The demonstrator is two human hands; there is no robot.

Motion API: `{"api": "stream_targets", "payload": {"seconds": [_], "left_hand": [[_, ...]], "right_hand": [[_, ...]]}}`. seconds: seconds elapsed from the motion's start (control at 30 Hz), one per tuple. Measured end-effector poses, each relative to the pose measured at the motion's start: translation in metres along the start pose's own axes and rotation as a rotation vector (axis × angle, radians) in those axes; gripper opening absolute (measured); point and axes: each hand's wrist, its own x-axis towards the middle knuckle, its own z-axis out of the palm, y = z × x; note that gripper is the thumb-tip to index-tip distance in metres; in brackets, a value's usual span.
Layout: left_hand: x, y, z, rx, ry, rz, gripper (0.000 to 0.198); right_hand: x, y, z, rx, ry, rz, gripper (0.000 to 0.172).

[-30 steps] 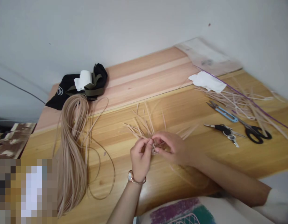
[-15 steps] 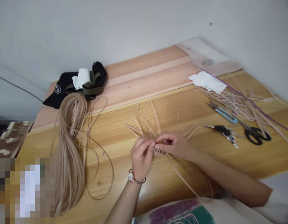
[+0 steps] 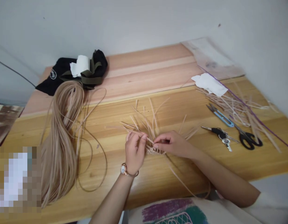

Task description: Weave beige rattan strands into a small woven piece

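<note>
A small piece of weaving (image 3: pixel 156 151) in thin tan strips sits between my hands, its loose strip ends fanning out over the table beyond. My left hand (image 3: pixel 135 149), with a watch (image 3: pixel 123 169) on the wrist, pinches a tan strip between thumb and forefinger at the weaving's left. On the other side, the fingertips of my right hand (image 3: pixel 171 143) close on the same weaving near its top edge. One long strip (image 3: pixel 177 176) trails from the weaving toward my lap. Part of the weaving is hidden by my fingers.
A big bundle of tan strips (image 3: pixel 61 140) lies at the left, below a black bag (image 3: pixel 64 70) with a paper roll (image 3: pixel 83 64). At the right are blue snips (image 3: pixel 220 115), black-handled scissors (image 3: pixel 247 140), keys (image 3: pixel 221 134), cut strips (image 3: pixel 237 109) and crumpled tissue (image 3: pixel 211 84).
My left hand has drawn away to the left from my right hand, and a strip now shows between them. The camera view has shifted slightly.
</note>
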Motion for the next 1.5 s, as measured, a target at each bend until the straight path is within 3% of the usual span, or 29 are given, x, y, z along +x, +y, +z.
{"api": "stream_targets", "payload": {"seconds": [0.23, 0.43, 0.53, 0.63, 0.73, 0.93, 1.2, 1.4, 1.5], "left_hand": [[0.002, 0.001, 0.001, -0.337, -0.122, -0.128, 0.025], [0.008, -0.003, 0.001, -0.551, -0.08, -0.196, 0.023], [0.015, -0.005, -0.006, -0.528, -0.096, -0.159, 0.022], [0.027, -0.005, -0.012, -0.375, -0.186, -0.053, 0.041], [0.042, -0.004, -0.014, -0.251, -0.205, 0.003, 0.033], [0.053, -0.006, -0.009, -0.476, -0.255, -0.094, 0.025], [0.049, -0.014, -0.001, -0.561, -0.279, -0.165, 0.032], [0.049, -0.017, 0.006, -0.567, -0.216, -0.181, 0.019], [0.049, -0.021, 0.006, -0.459, -0.236, -0.148, 0.015]], "right_hand": [[0.001, 0.003, -0.002, 0.031, 0.053, -0.043, 0.02], [0.007, -0.012, -0.009, -0.009, 0.045, -0.024, 0.022], [0.02, -0.018, -0.013, -0.034, 0.064, 0.005, 0.023], [0.035, -0.021, -0.018, 0.002, 0.101, -0.005, 0.027], [0.046, -0.023, -0.023, 0.034, 0.106, -0.093, 0.03], [0.048, -0.022, -0.029, -0.132, 0.095, -0.23, 0.021], [0.041, -0.027, -0.027, -0.507, 0.068, -0.324, 0.03], [0.042, -0.027, -0.026, -0.566, 0.151, -0.216, 0.018], [0.044, -0.027, -0.032, -0.546, 0.099, -0.22, 0.014]]}}
